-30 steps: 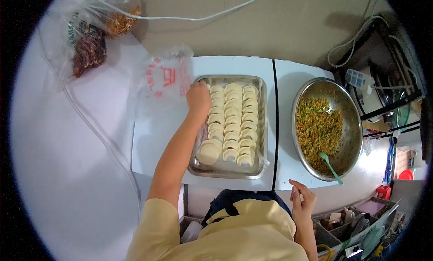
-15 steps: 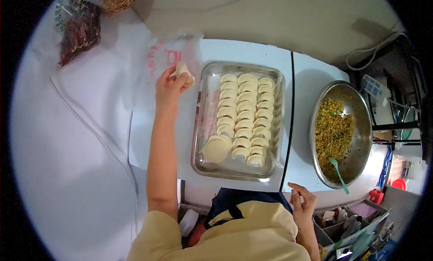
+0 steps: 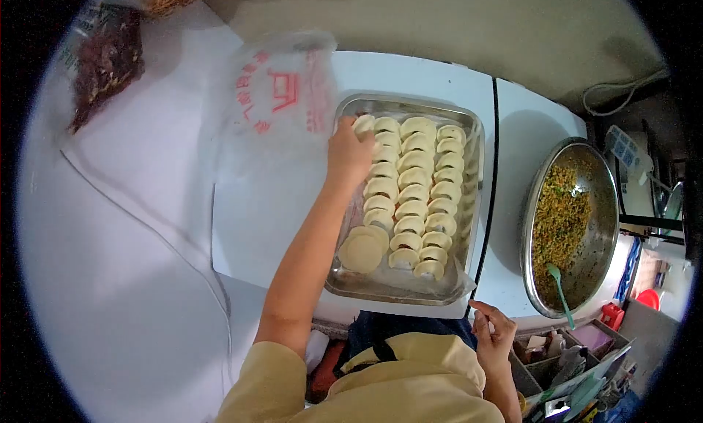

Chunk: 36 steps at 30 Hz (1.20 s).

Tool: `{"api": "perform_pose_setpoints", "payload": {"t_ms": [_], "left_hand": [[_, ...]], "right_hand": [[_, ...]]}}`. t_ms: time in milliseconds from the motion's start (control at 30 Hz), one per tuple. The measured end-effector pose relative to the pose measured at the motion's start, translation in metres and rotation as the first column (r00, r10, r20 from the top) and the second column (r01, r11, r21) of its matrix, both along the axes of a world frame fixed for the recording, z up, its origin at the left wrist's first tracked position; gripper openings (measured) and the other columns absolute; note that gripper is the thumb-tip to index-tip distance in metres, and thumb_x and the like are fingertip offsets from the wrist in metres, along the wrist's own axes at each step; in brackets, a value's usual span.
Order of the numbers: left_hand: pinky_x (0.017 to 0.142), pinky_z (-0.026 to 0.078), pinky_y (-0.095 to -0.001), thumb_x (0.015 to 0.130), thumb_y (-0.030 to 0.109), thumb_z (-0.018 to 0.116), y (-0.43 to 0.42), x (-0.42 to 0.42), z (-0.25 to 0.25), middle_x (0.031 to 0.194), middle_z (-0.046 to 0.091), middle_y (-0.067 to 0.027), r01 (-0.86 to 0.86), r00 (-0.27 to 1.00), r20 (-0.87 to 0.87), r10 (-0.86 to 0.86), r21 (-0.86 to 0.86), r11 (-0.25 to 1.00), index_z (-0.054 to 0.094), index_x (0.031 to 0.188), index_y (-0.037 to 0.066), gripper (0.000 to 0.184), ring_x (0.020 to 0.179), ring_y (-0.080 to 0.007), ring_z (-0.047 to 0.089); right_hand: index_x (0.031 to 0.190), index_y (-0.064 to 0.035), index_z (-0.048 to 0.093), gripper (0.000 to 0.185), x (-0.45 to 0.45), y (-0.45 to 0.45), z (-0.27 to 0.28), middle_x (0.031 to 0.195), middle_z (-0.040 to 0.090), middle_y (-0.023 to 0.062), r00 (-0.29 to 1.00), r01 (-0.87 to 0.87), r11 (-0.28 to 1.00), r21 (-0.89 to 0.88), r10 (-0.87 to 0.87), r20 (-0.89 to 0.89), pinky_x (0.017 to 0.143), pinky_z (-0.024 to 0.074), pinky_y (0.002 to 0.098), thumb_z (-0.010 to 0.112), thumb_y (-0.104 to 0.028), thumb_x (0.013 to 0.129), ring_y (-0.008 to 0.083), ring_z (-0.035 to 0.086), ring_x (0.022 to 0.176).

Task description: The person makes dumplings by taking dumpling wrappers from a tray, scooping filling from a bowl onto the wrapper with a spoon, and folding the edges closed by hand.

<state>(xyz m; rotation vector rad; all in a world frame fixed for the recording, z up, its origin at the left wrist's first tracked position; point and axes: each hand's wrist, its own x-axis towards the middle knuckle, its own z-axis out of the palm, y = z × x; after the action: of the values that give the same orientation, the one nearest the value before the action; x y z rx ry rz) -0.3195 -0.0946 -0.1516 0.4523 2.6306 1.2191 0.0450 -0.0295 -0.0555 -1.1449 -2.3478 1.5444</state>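
My left hand (image 3: 350, 154) is at the upper left corner of the metal tray (image 3: 477, 181), its fingers closed on a dumpling (image 3: 363, 124). Rows of folded dumplings (image 3: 415, 159) fill the middle and right of the tray. A small stack of round wrappers (image 3: 361, 252) lies at its lower left. My right hand (image 3: 495, 328) is beyond the tray's lower right corner, near the table's front edge; its index finger points out and the others are curled. Whatever its fingers might hold is too small to make out.
A steel bowl (image 3: 529, 240) of chopped filling with a green spoon (image 3: 560, 295) stands at the right. Left of the tray lies a clear bag (image 3: 293, 94) with red print. Bagged dark food (image 3: 110, 53) is at the upper left; a cable (image 3: 146, 227) crosses the white surface.
My left hand has moved from above the printed bag back to the tray's upper left corner, bringing the dumpling. My right hand keeps its pose. The camera view has shifted.
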Motion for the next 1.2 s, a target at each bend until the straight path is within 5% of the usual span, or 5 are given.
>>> {"api": "perform_pose_setpoints", "payload": {"t_ms": [533, 600, 900, 1133, 1200], "left_hand": [[0.076, 0.046, -0.0443, 0.078, 0.022, 0.064, 0.015, -0.009, 0.027, 0.090, 0.065, -0.0166, 0.023, 0.957, -0.248, -0.147, -0.442, 0.897, 0.060, 0.093, 0.004, 0.024, 0.088, -0.0349, 0.060], [0.080, 0.043, -0.0421, 0.075, 0.020, 0.067, 0.016, -0.012, 0.015, 0.087, 0.065, -0.0128, 0.019, 0.804, -0.490, -0.337, -0.546, 0.838, 0.063, 0.090, 0.004, 0.022, 0.089, -0.0308, 0.057], [0.082, 0.039, -0.0391, 0.075, 0.015, 0.062, 0.014, -0.016, 0.006, 0.087, 0.063, -0.0082, 0.052, 0.620, -0.679, -0.392, -0.463, 0.885, 0.063, 0.091, 0.005, 0.018, 0.092, -0.0259, 0.054], [0.091, 0.036, -0.0402, 0.075, 0.014, 0.064, -0.023, -0.005, 0.014, 0.093, 0.062, -0.0071, 0.112, 0.720, -0.638, -0.272, -0.280, 0.953, 0.062, 0.097, 0.007, 0.023, 0.101, -0.0265, 0.051], [0.092, 0.036, -0.0414, 0.073, 0.014, 0.067, -0.030, -0.004, 0.010, 0.098, 0.062, -0.0069, 0.258, 0.627, -0.648, -0.433, -0.352, 0.900, 0.062, 0.097, 0.006, 0.026, 0.102, -0.0264, 0.051]], "right_hand": [[0.100, 0.0001, 0.067, 0.019, 0.010, 0.009, 0.005, 0.061, 0.055, 0.0072, 0.997, 0.018, 1.000, -0.018, -0.019, -0.071, 0.049, 0.0396, 0.0296, 0.052, -0.003, 0.087, 0.0148, 0.049, 0.051], [0.100, 0.0001, 0.067, 0.019, 0.012, 0.009, 0.004, 0.060, 0.054, 0.0075, 0.997, 0.011, 1.000, 0.010, -0.010, -0.071, 0.050, 0.0397, 0.0299, 0.053, -0.002, 0.086, 0.0157, 0.049, 0.051], [0.099, -0.0001, 0.067, 0.019, 0.018, 0.011, 0.010, 0.063, 0.057, 0.0094, 0.999, 0.013, 1.000, 0.014, -0.013, -0.030, 0.051, 0.0411, 0.0303, 0.056, 0.000, 0.083, 0.0183, 0.050, 0.053], [0.099, -0.0004, 0.066, 0.019, 0.023, 0.013, 0.010, 0.063, 0.057, 0.0101, 0.998, 0.014, 1.000, 0.028, -0.012, -0.058, 0.053, 0.0425, 0.0303, 0.056, 0.000, 0.084, 0.0184, 0.053, 0.055], [0.099, -0.0005, 0.066, 0.019, 0.024, 0.013, 0.011, 0.063, 0.057, 0.0100, 0.999, 0.010, 1.000, 0.021, -0.009, -0.045, 0.053, 0.0425, 0.0302, 0.055, 0.000, 0.084, 0.0186, 0.053, 0.055]]}}
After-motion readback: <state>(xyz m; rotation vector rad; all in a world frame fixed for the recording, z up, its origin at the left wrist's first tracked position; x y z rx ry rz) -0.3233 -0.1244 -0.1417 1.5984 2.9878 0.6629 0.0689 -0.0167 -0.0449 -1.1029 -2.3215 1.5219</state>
